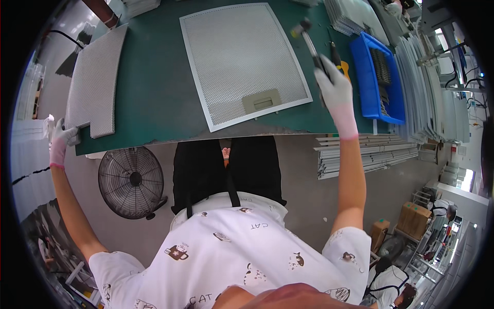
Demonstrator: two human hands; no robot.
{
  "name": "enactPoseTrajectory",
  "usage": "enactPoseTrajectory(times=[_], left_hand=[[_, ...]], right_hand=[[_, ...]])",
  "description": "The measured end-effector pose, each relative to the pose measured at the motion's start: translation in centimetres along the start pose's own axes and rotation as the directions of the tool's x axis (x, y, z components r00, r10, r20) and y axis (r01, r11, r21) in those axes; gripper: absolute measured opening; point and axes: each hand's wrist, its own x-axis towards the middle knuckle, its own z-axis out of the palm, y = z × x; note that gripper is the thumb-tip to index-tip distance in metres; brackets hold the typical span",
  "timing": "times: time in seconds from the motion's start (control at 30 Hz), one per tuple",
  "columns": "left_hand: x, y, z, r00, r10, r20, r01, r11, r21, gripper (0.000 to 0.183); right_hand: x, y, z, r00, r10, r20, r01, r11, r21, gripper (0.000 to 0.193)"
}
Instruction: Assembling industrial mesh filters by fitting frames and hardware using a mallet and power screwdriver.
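Note:
A framed metal mesh filter panel (pixel 242 59) with a beige latch handle lies flat in the middle of the green table (pixel 152 98). My right hand (pixel 333 87), in a white glove, grips the handle of a small mallet (pixel 304 32) held over the panel's right edge. My left hand (pixel 64 136), also gloved, pinches the near corner of a stack of bare mesh sheets (pixel 98 77) at the table's left edge.
A blue bin (pixel 383 77) with dark parts stands right of the panel, a yellow-handled tool (pixel 339 59) beside it. Stacks of framed panels (pixel 419 87) line the far right. A floor fan (pixel 131 180) and a bundle of metal strips (pixel 368 152) sit below the table.

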Motion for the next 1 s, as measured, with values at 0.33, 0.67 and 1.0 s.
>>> enactPoseTrajectory(times=[0.33, 0.67, 1.0], left_hand=[[-2.0, 3.4, 1.5, 0.995, 0.077, 0.059, -0.082, 0.992, 0.098, 0.08], [-3.7, 3.9, -3.3, 1.0, 0.007, 0.015, -0.004, 0.98, -0.199, 0.075], [-10.6, 6.0, -3.0, 1.0, 0.003, -0.029, -0.024, 0.662, -0.749, 0.038]], right_hand=[[13.8, 2.9, 6.9, 0.955, -0.282, -0.09, 0.276, 0.958, -0.073, 0.037], [-3.5, 0.3, 0.9, 0.839, -0.486, 0.245, 0.544, 0.772, -0.328, 0.05], [-13.9, 1.7, 4.3, 0.642, -0.694, 0.327, 0.766, 0.556, -0.322, 0.031]])
